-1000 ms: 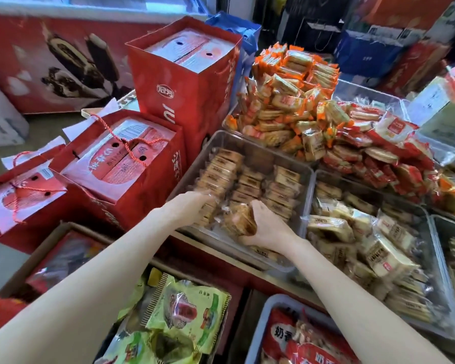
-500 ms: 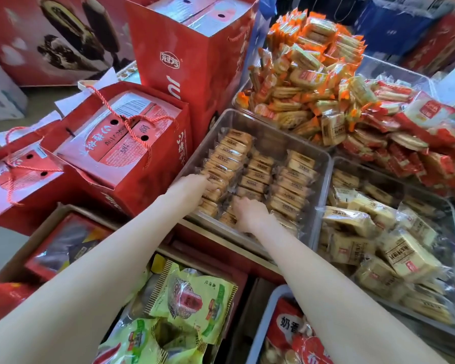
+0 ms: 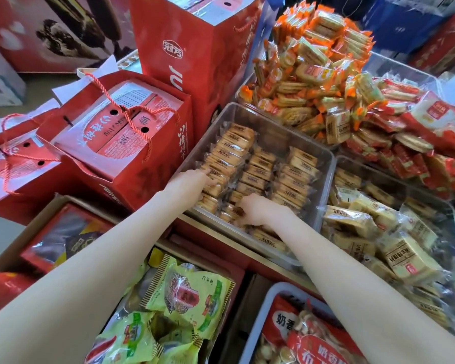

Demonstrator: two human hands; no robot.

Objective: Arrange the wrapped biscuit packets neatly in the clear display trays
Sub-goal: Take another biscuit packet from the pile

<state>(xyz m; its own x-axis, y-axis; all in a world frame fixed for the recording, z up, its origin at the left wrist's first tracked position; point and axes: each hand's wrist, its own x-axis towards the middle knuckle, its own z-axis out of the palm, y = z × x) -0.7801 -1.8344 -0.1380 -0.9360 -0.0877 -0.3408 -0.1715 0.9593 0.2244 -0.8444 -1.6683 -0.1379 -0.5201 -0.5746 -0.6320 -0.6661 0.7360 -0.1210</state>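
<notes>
A clear display tray (image 3: 271,117) in the middle holds brown wrapped biscuit packets (image 3: 260,169) lined up in three rows. My left hand (image 3: 191,183) reaches over the tray's left wall, and its straight fingers press on the near packets of the left row (image 3: 227,153). My right hand (image 3: 259,210) is low in the near part of the tray. Its fingers curl round a brown biscuit packet (image 3: 233,212) at the near end of the middle row. More packets lie under that hand, partly hidden.
Red gift boxes (image 3: 121,132) stand tight against the tray's left side, and a taller one (image 3: 195,56) stands behind. Heaps of orange packets (image 3: 313,74) and red packets (image 3: 410,143) rise at the back. A second tray of pale packets (image 3: 378,232) adjoins on the right. Green packets (image 3: 184,295) lie below.
My right hand, which held a packet above the tray, has come down with it into the near middle row. My left hand has stayed on the left row.
</notes>
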